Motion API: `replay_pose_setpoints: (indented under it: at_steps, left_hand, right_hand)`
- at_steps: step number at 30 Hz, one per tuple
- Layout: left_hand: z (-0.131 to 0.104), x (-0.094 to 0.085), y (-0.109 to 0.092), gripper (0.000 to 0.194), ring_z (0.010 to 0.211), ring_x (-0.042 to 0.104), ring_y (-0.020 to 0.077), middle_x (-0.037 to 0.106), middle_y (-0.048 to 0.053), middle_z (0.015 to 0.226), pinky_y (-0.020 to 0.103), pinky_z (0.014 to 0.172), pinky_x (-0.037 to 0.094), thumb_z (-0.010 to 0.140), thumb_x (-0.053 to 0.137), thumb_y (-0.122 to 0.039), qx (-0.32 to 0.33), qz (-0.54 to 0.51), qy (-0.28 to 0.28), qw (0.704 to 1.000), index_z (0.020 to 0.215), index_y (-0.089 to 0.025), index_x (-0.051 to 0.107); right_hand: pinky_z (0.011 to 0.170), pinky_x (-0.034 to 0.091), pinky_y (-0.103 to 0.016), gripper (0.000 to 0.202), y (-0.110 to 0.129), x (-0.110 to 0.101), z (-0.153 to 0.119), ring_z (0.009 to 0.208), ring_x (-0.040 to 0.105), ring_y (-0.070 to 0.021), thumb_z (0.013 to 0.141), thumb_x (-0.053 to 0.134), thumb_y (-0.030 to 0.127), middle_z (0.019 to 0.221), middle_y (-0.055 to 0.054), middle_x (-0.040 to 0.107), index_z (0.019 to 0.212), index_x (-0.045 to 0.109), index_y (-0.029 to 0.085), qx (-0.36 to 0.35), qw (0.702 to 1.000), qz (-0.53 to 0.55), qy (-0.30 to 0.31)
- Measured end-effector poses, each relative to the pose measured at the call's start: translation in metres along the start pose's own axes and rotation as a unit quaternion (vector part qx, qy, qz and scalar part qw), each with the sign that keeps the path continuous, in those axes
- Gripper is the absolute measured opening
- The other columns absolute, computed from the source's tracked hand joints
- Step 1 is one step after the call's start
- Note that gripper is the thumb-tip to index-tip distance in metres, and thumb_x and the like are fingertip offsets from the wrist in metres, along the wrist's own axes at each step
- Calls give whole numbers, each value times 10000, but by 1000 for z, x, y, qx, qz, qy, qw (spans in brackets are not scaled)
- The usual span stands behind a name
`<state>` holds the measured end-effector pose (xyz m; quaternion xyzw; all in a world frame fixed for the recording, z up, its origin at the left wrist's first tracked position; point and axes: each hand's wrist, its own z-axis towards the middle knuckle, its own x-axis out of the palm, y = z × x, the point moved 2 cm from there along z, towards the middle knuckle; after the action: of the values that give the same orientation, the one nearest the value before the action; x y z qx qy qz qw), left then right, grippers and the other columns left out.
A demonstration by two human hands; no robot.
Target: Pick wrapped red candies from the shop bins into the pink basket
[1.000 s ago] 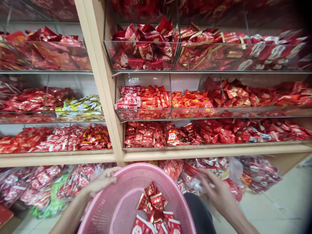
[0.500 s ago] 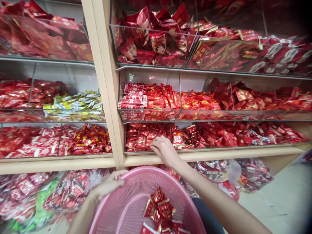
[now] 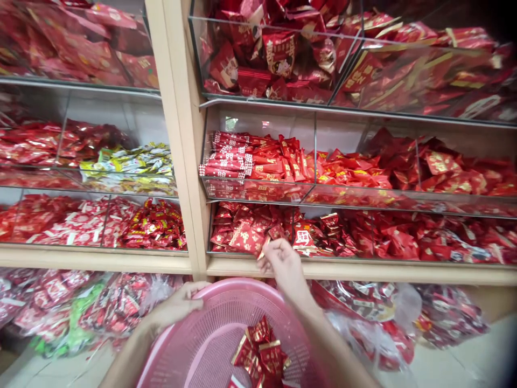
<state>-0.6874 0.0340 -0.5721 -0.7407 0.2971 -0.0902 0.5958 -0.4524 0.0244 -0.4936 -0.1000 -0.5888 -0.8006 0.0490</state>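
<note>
A pink plastic basket [image 3: 194, 334] with perforated walls is at the bottom centre, and several red and gold packets [image 3: 262, 350] lie inside it. My left hand [image 3: 180, 304] grips the basket's left rim. Above the far rim, my right hand [image 3: 280, 261] pinches a red packet with gold print [image 3: 247, 236] by its lower right corner, at the front of the lowest shelf bin. More small red packets [image 3: 221, 237] lie in that bin around the held one.
Wooden shelves [image 3: 363, 269] with clear-fronted bins of red packets fill the view, split by an upright post [image 3: 177, 108]. Yellow packets [image 3: 137, 164] sit at left. Bagged packets [image 3: 121, 302] lie on the floor below, both sides.
My right hand has come down and slightly right from the bin, and a red packet now shows between its fingers. The view has shifted a little; my left hand stays on the rim.
</note>
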Motion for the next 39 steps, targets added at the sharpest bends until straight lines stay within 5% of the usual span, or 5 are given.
replay_pose_setpoints:
  at_steps: [4,13,24,33,39]
  left_hand:
    - [0,3,0,458,816,587,180,690,-16,854,233,686,433,614,514,-111,20,-18,-23,999,1048,-191,637]
    - [12,12,-3,435,775,576,159,684,-19,868,233,683,427,599,535,-107,25,-50,6,998,1007,-198,656]
    - [-1,9,-7,445,744,587,158,696,-4,893,221,639,424,614,555,-135,8,-51,-13,999,1050,-163,639]
    - [4,8,-1,404,800,579,182,685,-2,894,252,710,437,625,570,-168,25,-42,-2,999,1023,-177,641]
    - [10,11,3,377,741,580,162,666,-2,771,247,687,429,617,565,-147,26,-61,-5,998,984,-154,647]
  right_hand:
    - [467,470,-207,340,-30,10,-23,483,611,-117,678,701,389,512,69,558,687,420,197,92,987,131,0]
    - [505,520,-195,360,-49,-4,-42,592,675,-152,606,772,312,583,49,618,686,445,181,170,968,180,-35]
    - [537,520,-175,433,-56,15,-60,625,671,-125,691,697,223,669,72,591,1051,456,225,210,954,211,21]
    - [568,521,-185,360,-60,21,-71,639,668,-118,666,713,238,799,1,661,954,508,170,283,937,178,104]
    - [538,521,-212,379,-89,25,-99,588,669,-147,553,769,233,692,-31,680,801,495,146,441,864,87,226]
